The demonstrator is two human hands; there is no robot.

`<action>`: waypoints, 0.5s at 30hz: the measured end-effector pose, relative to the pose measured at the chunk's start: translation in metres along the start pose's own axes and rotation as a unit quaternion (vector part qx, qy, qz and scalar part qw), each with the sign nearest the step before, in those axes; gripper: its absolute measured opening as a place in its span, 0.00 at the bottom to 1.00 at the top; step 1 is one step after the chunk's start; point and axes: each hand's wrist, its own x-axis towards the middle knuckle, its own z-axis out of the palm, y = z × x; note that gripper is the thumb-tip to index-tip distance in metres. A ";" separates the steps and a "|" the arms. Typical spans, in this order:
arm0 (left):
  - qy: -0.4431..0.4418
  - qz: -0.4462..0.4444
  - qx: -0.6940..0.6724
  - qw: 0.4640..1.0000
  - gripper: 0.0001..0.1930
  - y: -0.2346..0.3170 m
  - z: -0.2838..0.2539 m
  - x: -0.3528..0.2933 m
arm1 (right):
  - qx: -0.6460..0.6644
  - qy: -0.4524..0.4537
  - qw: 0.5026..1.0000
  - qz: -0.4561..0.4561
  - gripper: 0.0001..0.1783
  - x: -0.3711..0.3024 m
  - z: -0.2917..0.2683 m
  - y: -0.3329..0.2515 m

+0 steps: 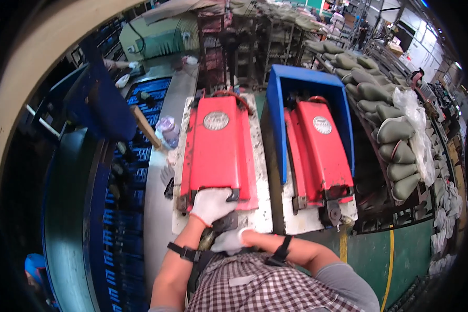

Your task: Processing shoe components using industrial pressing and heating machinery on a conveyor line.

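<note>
The red machine [215, 156] runs lengthwise away from the left grip [213, 205], on its near end; the right grip [228, 242] sits bodyward. How closed either is, I can't tell.

No text reads clearly. A round silver badge [216, 120] sits atop the left machine [216, 156], its dark marks too small and blurred to read. A similar round badge [322, 125] sits atop the right machine [328, 156], its marks just as illegible.

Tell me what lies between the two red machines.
In the head view, from the left red machine to the right one: a strip of white tabletop, a dark gap, then the blue hood's left wall.
</note>
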 end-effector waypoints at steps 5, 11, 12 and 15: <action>0.034 0.022 -0.004 0.999 0.20 0.016 -0.068 0.008 | 0.169 0.101 0.979 -0.060 0.26 -0.071 -0.037 -0.011; 0.303 0.191 0.020 0.933 0.22 0.039 -0.155 0.047 | 0.127 0.595 0.776 -0.169 0.26 -0.021 -0.103 0.013; 0.335 0.166 0.075 0.924 0.27 0.032 -0.162 0.042 | 0.079 0.563 0.819 -0.084 0.27 -0.023 -0.114 -0.015; 0.456 0.195 0.151 0.855 0.35 0.026 -0.171 0.062 | -0.089 0.662 0.744 -0.011 0.45 0.024 -0.137 -0.033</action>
